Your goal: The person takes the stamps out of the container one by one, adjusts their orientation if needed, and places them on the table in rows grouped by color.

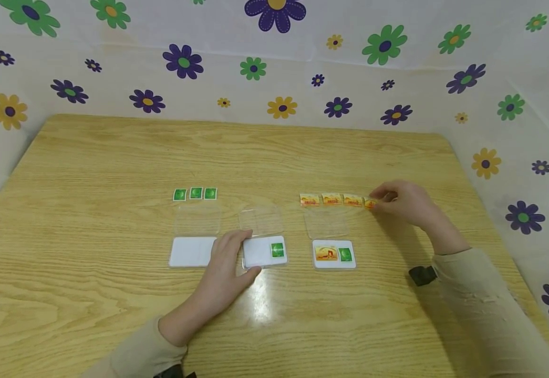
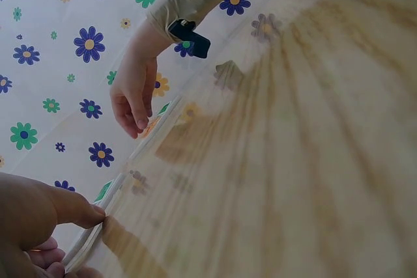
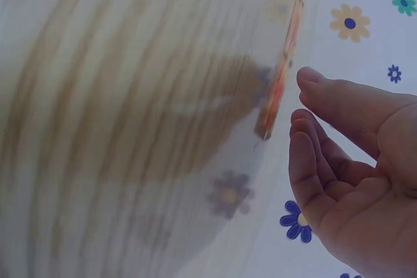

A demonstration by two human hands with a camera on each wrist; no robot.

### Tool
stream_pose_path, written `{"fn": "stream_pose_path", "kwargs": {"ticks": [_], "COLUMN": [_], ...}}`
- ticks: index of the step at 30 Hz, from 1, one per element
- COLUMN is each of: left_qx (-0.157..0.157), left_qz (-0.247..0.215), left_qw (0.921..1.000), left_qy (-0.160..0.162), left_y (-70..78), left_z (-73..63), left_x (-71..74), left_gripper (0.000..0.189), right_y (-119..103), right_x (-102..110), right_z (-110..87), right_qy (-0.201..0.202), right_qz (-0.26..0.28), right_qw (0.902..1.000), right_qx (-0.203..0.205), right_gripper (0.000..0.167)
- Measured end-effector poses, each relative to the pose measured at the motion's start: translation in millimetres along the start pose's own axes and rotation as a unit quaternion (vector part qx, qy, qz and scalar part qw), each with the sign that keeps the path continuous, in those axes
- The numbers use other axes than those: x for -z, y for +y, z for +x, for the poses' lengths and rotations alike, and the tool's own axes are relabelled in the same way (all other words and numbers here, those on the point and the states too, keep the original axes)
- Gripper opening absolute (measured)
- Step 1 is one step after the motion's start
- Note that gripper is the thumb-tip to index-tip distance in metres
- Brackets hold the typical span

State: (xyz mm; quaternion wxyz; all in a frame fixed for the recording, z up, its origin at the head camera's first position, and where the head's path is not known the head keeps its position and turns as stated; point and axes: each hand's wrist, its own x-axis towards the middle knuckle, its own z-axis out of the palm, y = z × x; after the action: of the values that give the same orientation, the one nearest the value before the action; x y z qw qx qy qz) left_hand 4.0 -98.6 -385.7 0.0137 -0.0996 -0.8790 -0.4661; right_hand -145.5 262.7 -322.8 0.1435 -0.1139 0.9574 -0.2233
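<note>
Head view: nearest, the left hand [image 1: 226, 266] grips a clear-rimmed white rectangular case [image 1: 257, 254] bearing a green square sticker [image 1: 277, 250], between two similar cases [image 1: 188, 252] on the wood-grain table [image 1: 90, 310]; farther, the right hand [image 1: 408, 206], thumb and fingertips narrowly apart, is beside the rightmost orange-and-yellow rectangular sticker [image 1: 369, 202], contact unclear

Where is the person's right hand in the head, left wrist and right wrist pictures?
Head: the right hand is right of centre, at the right end of the orange stickers.
Left wrist: left of centre, above mid-height.
Right wrist: large, at the right edge, mostly in the lower half.
Shared landmark: the flowered cloth.
</note>
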Motion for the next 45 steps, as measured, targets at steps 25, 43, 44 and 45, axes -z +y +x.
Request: {"fn": "stream_pose_path", "kwargs": {"ticks": [25, 43, 44, 45], "left_qx": [-0.001, -0.014, -0.014, -0.014], "left_qz": [-0.002, 0.001, 0.0, 0.0], "left_qw": [1.0, 0.9999, 0.9999, 0.9999], "left_qy": [-0.004, 0.0, 0.0, 0.0], "left_y": [0.9, -0.7, -0.7, -0.7], "left_z": [0.0, -0.2, -0.2, -0.3], "left_x": [1.0, 0.1, 0.1, 0.1], "left_gripper": [0.063, 0.063, 0.063, 0.063], "right_y": [-114, -135, -135, -135], "right_x": [-76, -95, -95, -95], "right_z": [-10.1, -12.8, -12.9, -13.0], "right_qy": [-0.062, -0.106, -0.107, -0.108], "right_qz": [0.092, 0.073, 0.071, 0.069], "right_qw": [0.9595, 0.9575, 0.9578, 0.958], "right_qx": [0.259, 0.258, 0.257, 0.256], "right_gripper": [0.028, 0.022, 0.022, 0.021]}}
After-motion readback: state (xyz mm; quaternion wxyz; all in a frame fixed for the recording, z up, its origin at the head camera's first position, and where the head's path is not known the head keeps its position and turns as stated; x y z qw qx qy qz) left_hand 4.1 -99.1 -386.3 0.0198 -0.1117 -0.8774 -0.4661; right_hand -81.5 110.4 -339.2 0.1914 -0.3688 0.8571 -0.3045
